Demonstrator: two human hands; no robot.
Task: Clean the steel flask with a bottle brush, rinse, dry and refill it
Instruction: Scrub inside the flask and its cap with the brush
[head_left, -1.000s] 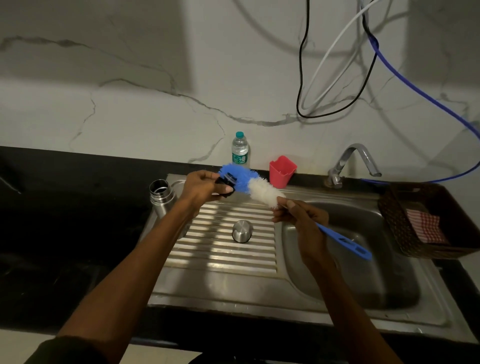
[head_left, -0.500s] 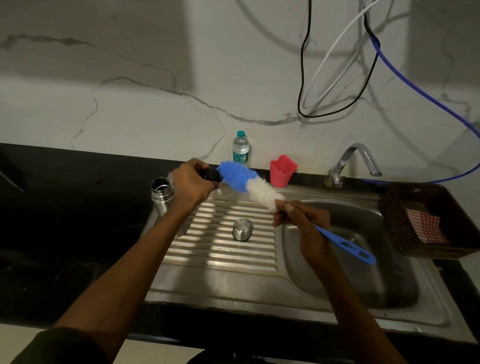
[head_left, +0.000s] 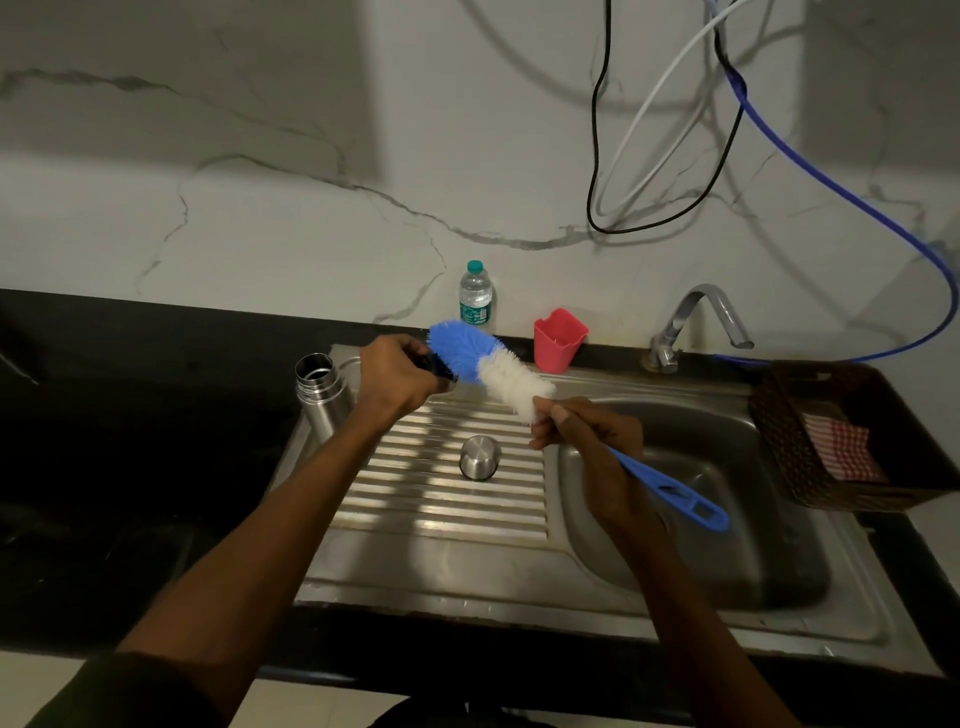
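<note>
So, count first: two hands, both busy. One bottle brush (head_left: 498, 371), blue bristles at the tip, white bristles behind, blue flat handle with slotted end. Right hand (head_left: 592, 441) pinches the handle just below the white bristles, over the seam between drainboard and basin. Left hand (head_left: 397, 376) is curled round one small black part (head_left: 439, 366), pressed against the blue bristle tip; cannot tell exactly what the part is, mostly hidden by fingers.

One steel flask (head_left: 322, 395), upright, mouth open, at the back-left corner of the sink unit (head_left: 441, 571), partly behind the left forearm. One steel cap (head_left: 480, 457) stands on the ribbed drainboard, near its middle, apart from both hands.

Along the back edge of the black bench (head_left: 130, 415): one clear plastic water bottle (head_left: 475, 299) with teal cap and teal label, print too small to read; one pink cup (head_left: 560, 340) just to its right, tilted slightly. One tap (head_left: 698, 322) at the basin's back edge, spout over the basin.

One dark woven basket (head_left: 810, 415) at the right edge of the bench, one red-and-white checked cloth (head_left: 844, 454) inside it.

Three cables hang on the marble wall: one black (head_left: 595, 156), one white (head_left: 660, 93), one blue (head_left: 831, 176), the blue running down behind the basket.

No readable writing anywhere.
</note>
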